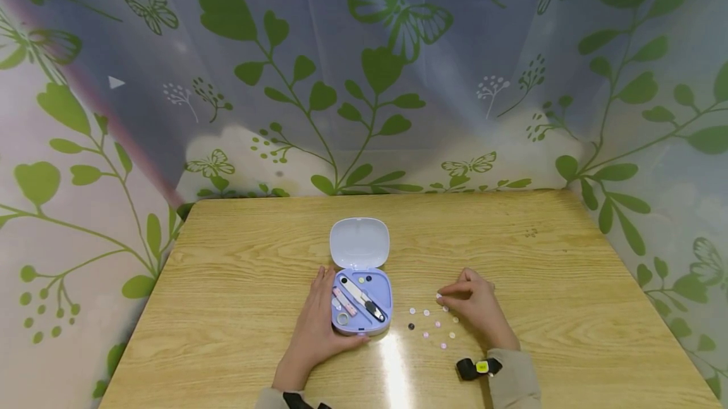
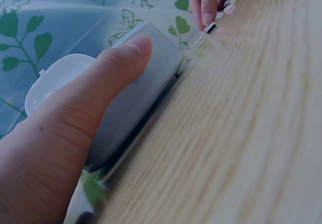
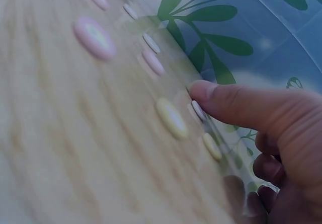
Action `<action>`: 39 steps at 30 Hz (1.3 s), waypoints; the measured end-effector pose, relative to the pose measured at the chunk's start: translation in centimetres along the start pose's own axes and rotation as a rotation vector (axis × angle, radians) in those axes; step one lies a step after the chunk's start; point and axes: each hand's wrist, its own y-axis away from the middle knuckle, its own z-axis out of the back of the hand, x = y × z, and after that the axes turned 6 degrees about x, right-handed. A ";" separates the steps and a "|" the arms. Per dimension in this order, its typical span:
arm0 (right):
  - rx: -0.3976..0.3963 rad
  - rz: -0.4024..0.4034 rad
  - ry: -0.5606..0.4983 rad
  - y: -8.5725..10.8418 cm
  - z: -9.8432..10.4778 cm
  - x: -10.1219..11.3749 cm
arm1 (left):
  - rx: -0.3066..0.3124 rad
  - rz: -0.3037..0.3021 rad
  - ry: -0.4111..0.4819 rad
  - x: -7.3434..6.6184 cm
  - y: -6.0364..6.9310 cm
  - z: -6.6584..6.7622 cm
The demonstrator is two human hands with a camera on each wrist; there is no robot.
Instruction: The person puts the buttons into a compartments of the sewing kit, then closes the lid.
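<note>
A lilac plastic sewing box stands on the table with its whitish lid tipped back. My left hand grips the box, fingers along its left side and thumb against the front wall. Inside lie a white-and-black long tool, a pink strip-like piece, a pale ring and two small buttons in the back compartment. Right of the box, my right hand pinches a small white button between thumb and forefinger, just above the table.
Several loose buttons lie scattered between the box and my right hand: a dark button, pink ones such as this pink button, and a yellow button. The wooden table ends at a patterned curtain behind.
</note>
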 end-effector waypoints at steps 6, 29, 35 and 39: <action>-0.027 0.033 0.006 0.0 -0.3 -0.1 | 0.005 0.006 0.007 0.0 0.0 0.0; -0.067 0.152 0.021 -0.3 -0.6 -0.1 | -0.007 0.004 0.004 -0.1 0.1 -0.1; -0.051 0.130 0.026 -0.4 -0.3 0.5 | -0.019 -0.010 -0.014 0.0 0.0 -0.1; -0.051 0.143 0.035 -0.6 -0.1 0.7 | -0.016 -0.005 -0.024 0.1 0.0 -0.2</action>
